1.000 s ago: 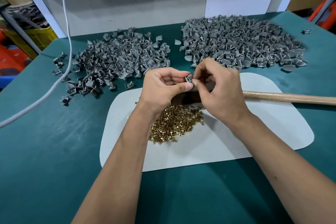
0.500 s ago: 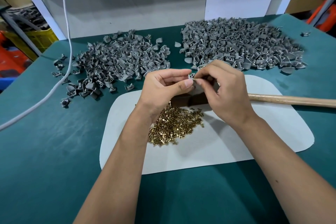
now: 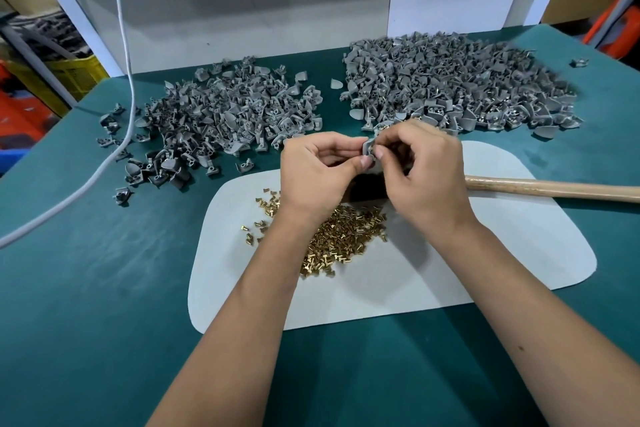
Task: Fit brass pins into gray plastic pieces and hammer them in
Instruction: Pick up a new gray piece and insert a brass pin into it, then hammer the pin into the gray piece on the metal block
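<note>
A small gray plastic piece (image 3: 366,151) with a curved shell shape sits pinched between the thumb and fingers of the left hand (image 3: 317,170), raised above the far edge of the pale rounded mat (image 3: 450,274) on the green desk (image 3: 104,305). The right hand (image 3: 420,173) meets it from the other side, its fingertips (image 3: 378,151) curled in against the piece; whether a pin sits between them is too small to tell. On the mat, just below the hands, lies a loose heap of short brass pins (image 3: 343,236), partly covered by the left wrist. Beyond the mat's far left corner spreads a scattered pile of gray plastic pieces (image 3: 221,114), and beyond its far right corner a denser pile of the same pieces (image 3: 460,87). A wooden hammer handle (image 3: 554,188) lies across the mat's right side, its head hidden behind the hands. A white cable (image 3: 128,80) trails over the desk left of the mat.
</note>
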Demonstrator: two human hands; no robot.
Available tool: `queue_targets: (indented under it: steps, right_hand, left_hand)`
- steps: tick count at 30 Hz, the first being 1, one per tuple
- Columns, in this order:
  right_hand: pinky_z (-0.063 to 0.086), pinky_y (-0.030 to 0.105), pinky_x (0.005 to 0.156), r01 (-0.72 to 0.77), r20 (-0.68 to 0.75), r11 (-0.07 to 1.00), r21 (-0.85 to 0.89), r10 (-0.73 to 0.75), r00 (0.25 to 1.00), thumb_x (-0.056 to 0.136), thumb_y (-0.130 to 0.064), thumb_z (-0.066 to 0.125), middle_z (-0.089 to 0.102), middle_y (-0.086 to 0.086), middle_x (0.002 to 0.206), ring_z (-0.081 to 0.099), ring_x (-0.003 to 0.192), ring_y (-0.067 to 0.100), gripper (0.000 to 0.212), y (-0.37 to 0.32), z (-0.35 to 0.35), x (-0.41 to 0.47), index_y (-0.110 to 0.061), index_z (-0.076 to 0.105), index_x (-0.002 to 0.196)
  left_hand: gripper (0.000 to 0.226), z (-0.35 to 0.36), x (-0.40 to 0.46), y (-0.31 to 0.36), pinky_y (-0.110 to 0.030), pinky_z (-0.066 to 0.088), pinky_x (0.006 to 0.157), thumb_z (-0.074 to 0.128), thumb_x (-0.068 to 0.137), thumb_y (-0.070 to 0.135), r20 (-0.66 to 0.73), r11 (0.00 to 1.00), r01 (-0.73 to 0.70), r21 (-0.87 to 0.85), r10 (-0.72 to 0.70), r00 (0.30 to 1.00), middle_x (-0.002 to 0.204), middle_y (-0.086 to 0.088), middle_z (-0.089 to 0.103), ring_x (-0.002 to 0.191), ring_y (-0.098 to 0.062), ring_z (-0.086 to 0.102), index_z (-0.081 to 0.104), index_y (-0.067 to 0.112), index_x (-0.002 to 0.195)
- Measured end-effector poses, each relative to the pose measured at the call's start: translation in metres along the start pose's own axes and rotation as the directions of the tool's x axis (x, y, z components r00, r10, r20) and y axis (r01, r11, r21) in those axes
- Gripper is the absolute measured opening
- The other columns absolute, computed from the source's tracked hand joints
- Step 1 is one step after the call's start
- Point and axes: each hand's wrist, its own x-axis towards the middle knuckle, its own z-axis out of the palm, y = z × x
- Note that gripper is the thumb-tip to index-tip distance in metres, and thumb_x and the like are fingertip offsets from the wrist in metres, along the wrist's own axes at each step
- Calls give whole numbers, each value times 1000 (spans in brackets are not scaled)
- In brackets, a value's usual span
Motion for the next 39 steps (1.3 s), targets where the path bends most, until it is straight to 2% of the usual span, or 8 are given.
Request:
queue_targets:
  steps: [9, 13, 19, 23, 26, 30, 35, 39]
  right_hand:
    - [49, 30, 75, -54, -35, 997, -62, 52, 998, 83, 0, 68, 69, 7, 84, 61, 79, 22, 6, -9, 6, -2, -5, 71, 83]
    - [49, 32, 76, -85, -41, 992, -93, 82, 996, 81, -1, 69, 71, 7, 83, 63, 78, 23, 6, -11, 8, -2, -6, 72, 82]
    - [54, 36, 79, -138, -26, 986, -98, 136, 990, 81, -2, 70, 73, 6, 84, 66, 78, 21, 9, -11, 5, 0, -6, 77, 85]
    - [48, 14, 78, -111, 132, 992, -55, 117, 984, 86, -9, 72, 74, -2, 85, 64, 78, 12, 9, -4, -15, 8, -12, 80, 91]
    - [35, -3, 71, -139, 214, 983, -121, 162, 963, 90, -14, 72, 68, -11, 79, 62, 78, 10, 10, 20, -42, 17, -15, 80, 96]
    - [44, 23, 73, -169, 416, 867, -469, 385, 824, 89, -26, 76, 66, -9, 84, 62, 85, 19, 14, 60, -65, 21, -23, 73, 102]
    - [41, 27, 64, -85, 548, 873, -480, 374, 748, 86, -35, 77, 67, -10, 87, 60, 79, 15, 13, 69, -72, 15, -29, 68, 94]
    - [44, 31, 67, -60, 571, 855, -514, 394, 720, 90, -32, 74, 65, -9, 85, 59, 78, 15, 12, 74, -72, 17, -28, 63, 90]
  left_hand:
    - [32, 5, -1, -1, -26, 61, 76, 80, 75, -13, -35, 994, -21, 106, 25, 999, 79, 0, 79, 75, -14, 76, 77, 19, 80]
    - [36, 7, -1, -3, -21, 59, 73, 80, 76, -12, -36, 987, -30, 158, 36, 999, 76, 7, 78, 73, -9, 75, 76, 24, 76]
    - [22, 5, 0, -8, -39, 63, 82, 81, 75, -4, 6, 949, -99, 301, 102, 995, 84, 2, 79, 81, -14, 77, 78, 14, 86]
    - [23, 7, -1, -9, -41, 62, 81, 84, 74, 8, 13, 870, -182, 458, 198, 980, 90, 3, 76, 82, -13, 74, 79, 16, 95]
    - [35, 6, -1, -5, -36, 61, 88, 84, 81, 12, -9, 811, -202, 550, 248, 969, 101, 4, 77, 90, -9, 72, 77, 16, 115]
    - [36, 0, 1, 0, -29, 59, 91, 79, 88, 17, 26, 794, -170, 584, 191, 981, 96, 10, 74, 91, -3, 69, 72, 21, 123]
    - [6, -10, 6, -2, -39, 49, 98, 75, 91, 18, 110, 721, -217, 659, 193, 975, 98, 14, 66, 108, -16, 57, 77, 23, 94]
    - [5, -14, 8, -6, -29, 35, 105, 77, 90, 20, 149, 688, -241, 684, 192, 970, 107, 10, 73, 119, -19, 49, 81, 22, 92]
